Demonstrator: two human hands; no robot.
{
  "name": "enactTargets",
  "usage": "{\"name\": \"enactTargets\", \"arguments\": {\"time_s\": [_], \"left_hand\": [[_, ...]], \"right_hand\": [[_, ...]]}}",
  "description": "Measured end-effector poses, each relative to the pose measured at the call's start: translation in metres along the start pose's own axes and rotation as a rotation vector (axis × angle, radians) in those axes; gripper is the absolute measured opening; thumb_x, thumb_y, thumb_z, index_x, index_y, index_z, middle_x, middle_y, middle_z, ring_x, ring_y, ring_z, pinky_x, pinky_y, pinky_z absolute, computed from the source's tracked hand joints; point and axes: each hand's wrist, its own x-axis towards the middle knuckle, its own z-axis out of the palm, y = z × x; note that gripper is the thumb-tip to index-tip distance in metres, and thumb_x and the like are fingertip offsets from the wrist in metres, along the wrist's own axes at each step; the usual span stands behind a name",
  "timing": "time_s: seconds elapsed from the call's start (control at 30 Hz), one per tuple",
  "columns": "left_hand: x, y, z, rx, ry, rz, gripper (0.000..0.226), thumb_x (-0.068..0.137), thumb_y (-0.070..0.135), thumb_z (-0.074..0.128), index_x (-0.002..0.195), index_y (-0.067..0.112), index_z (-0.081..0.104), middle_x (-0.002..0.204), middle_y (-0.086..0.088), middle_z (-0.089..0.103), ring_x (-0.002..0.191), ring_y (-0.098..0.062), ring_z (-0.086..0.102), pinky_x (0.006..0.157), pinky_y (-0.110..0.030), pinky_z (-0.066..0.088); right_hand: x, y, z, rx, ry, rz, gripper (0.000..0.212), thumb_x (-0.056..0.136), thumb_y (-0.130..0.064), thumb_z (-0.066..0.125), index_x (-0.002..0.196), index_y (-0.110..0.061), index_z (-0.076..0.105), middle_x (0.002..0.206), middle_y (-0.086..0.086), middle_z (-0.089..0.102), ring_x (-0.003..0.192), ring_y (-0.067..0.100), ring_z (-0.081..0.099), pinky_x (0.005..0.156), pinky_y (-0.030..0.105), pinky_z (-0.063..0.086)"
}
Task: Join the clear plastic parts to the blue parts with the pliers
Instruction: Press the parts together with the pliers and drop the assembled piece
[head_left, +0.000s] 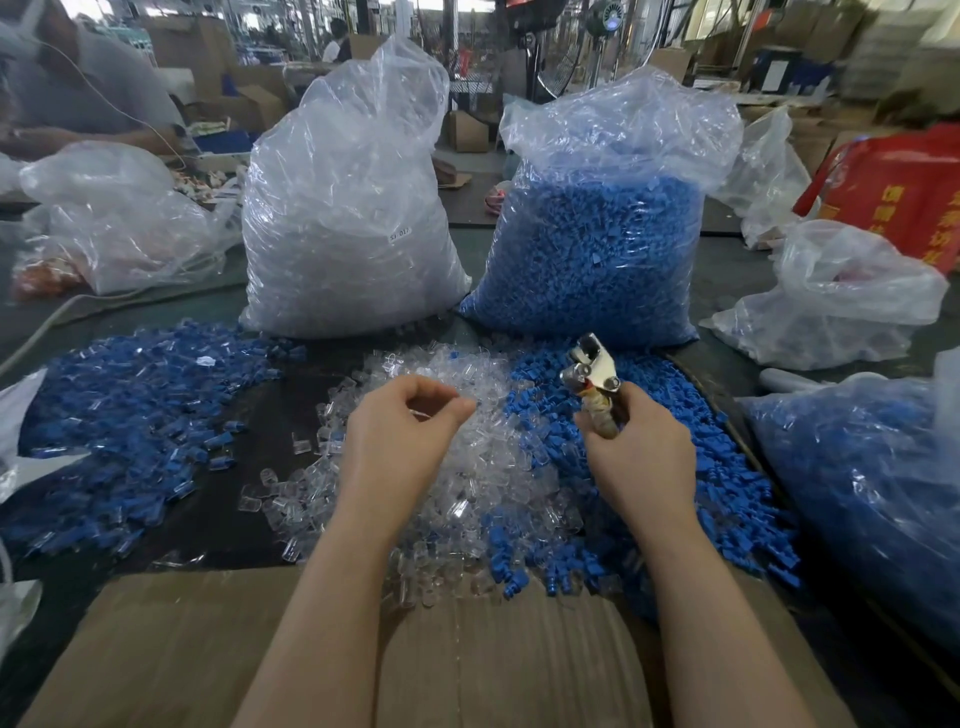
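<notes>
Slip risk loomed: left hand (400, 431) hovered with thumb and fingertips nearly together, seemingly empty, over clear plastic parts (467, 467); a poor pinch could drop one. Right hand (636, 457) gripped pliers (595, 379), w/ blue parts (691, 467) just right; bags beyond crowded reach.

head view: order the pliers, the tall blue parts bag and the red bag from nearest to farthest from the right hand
From the right hand:
1. pliers, gripped in it.
2. blue parts bag, standing just behind.
3. red bag, far back on the right.
</notes>
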Motion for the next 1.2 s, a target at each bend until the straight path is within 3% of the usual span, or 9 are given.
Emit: {"name": "enactTargets", "arguments": {"time_s": [0.17, 0.27, 0.4, 0.6, 0.83, 1.0, 1.2], "left_hand": [[-0.005, 0.009, 0.004, -0.284, -0.055, -0.029, 0.018, 0.074, 0.021, 0.085, 0.087, 0.021, 0.073, 0.075, 0.006, 0.075, 0.069, -0.007, 0.072, 0.067, -0.018, 0.056], [-0.008, 0.014, 0.007, -0.456, -0.111, -0.077, 0.018, 0.074, 0.013, 0.082, 0.09, 0.017, 0.075, 0.081, 0.002, 0.076, 0.075, -0.009, 0.073, 0.067, -0.014, 0.054], [-0.01, 0.019, 0.014, -0.639, -0.147, -0.183, 0.023, 0.075, 0.0, 0.079, 0.092, 0.015, 0.075, 0.082, -0.002, 0.076, 0.077, -0.011, 0.072, 0.068, -0.016, 0.054], [-0.015, 0.021, 0.025, -0.672, -0.126, -0.235, 0.018, 0.078, 0.001, 0.078, 0.09, 0.013, 0.073, 0.085, -0.008, 0.077, 0.085, -0.019, 0.074, 0.075, -0.025, 0.057], [-0.015, 0.025, 0.029, -0.619, -0.12, -0.217, 0.015, 0.078, 0.003, 0.079, 0.09, 0.009, 0.072, 0.078, -0.006, 0.076, 0.078, -0.018, 0.074, 0.072, -0.024, 0.058], [-0.017, 0.028, 0.03, -0.551, -0.087, -0.168, 0.015, 0.077, 0.006, 0.081, 0.089, 0.011, 0.073, 0.077, -0.003, 0.076, 0.075, -0.014, 0.074, 0.064, -0.015, 0.054], [-0.019, 0.03, 0.031, -0.508, -0.045, -0.113, 0.016, 0.075, 0.007, 0.083, 0.087, 0.013, 0.076, 0.075, 0.0, 0.076, 0.074, -0.012, 0.074, 0.065, -0.014, 0.054]], "right_hand": [[-0.001, -0.007, -0.003, 0.282, -0.057, -0.031, 0.008, 0.089, -0.032, 0.068, 0.092, -0.025, 0.065, 0.08, -0.013, 0.067, 0.075, 0.01, 0.061, 0.07, 0.037, 0.052], [-0.005, -0.013, -0.004, 0.408, -0.078, -0.062, 0.007, 0.089, -0.027, 0.069, 0.085, -0.028, 0.064, 0.074, -0.015, 0.066, 0.071, 0.007, 0.061, 0.069, 0.034, 0.053], [-0.01, -0.021, -0.004, 0.534, -0.09, -0.119, 0.015, 0.089, -0.025, 0.071, 0.081, -0.033, 0.06, 0.079, -0.02, 0.066, 0.069, 0.003, 0.061, 0.063, 0.02, 0.048], [-0.015, -0.028, -0.001, 0.604, -0.079, -0.161, 0.014, 0.088, -0.026, 0.072, 0.082, -0.023, 0.06, 0.077, -0.012, 0.064, 0.061, 0.002, 0.055, 0.056, 0.015, 0.042], [-0.015, -0.028, -0.003, 0.648, -0.052, -0.16, 0.012, 0.089, -0.023, 0.072, 0.084, -0.02, 0.062, 0.076, -0.004, 0.065, 0.067, 0.015, 0.059, 0.061, 0.031, 0.047], [-0.016, -0.03, -0.004, 0.68, -0.06, -0.173, 0.01, 0.089, -0.021, 0.071, 0.086, -0.023, 0.062, 0.082, -0.008, 0.067, 0.069, 0.011, 0.062, 0.062, 0.022, 0.049], [-0.016, -0.028, -0.002, 0.683, -0.043, -0.176, 0.011, 0.09, -0.024, 0.071, 0.086, -0.024, 0.061, 0.082, -0.009, 0.067, 0.069, 0.011, 0.061, 0.061, 0.021, 0.049]]}}
